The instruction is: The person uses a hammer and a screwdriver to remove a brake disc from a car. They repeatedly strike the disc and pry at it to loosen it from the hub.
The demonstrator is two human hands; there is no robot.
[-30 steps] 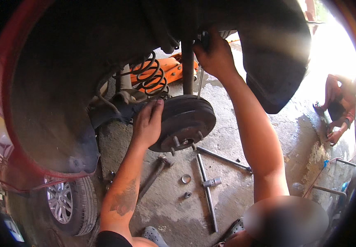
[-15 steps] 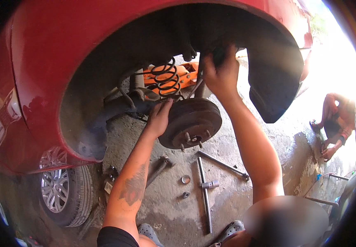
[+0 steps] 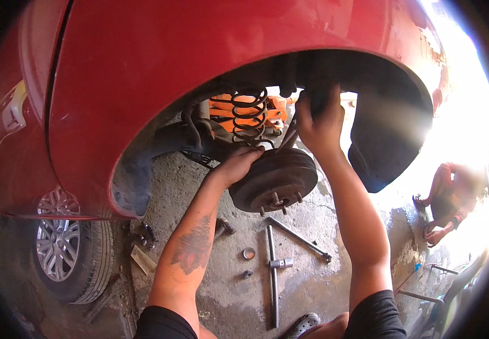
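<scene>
Below the red car's wheel arch hangs a rusty brake drum (image 3: 275, 183) with bare wheel studs facing me. My left hand (image 3: 237, 165) grips the drum's upper left edge, its fingertips partly hidden behind the rim. Higher up on the right, my right hand (image 3: 322, 129) is closed around a dark cylinder in the shadow of the arch, which looks like the upper part of a shock absorber (image 3: 290, 135). The shock's grey lower body slants down behind the drum; its lower end is hidden. A black coil spring (image 3: 250, 116) stands left of it.
An orange floor jack (image 3: 227, 117) is behind the spring. On the concrete lie a breaker bar with a socket (image 3: 281, 263), a long-handled wrench (image 3: 301, 239) and a metal ring (image 3: 249, 253). A wheel (image 3: 75, 257) lies at left. Another person (image 3: 450, 198) crouches at right.
My view has shifted, so more of the red fender shows. The shock body slants more, its top leaning right. My left hand's fingers have slid further over the drum's top edge.
</scene>
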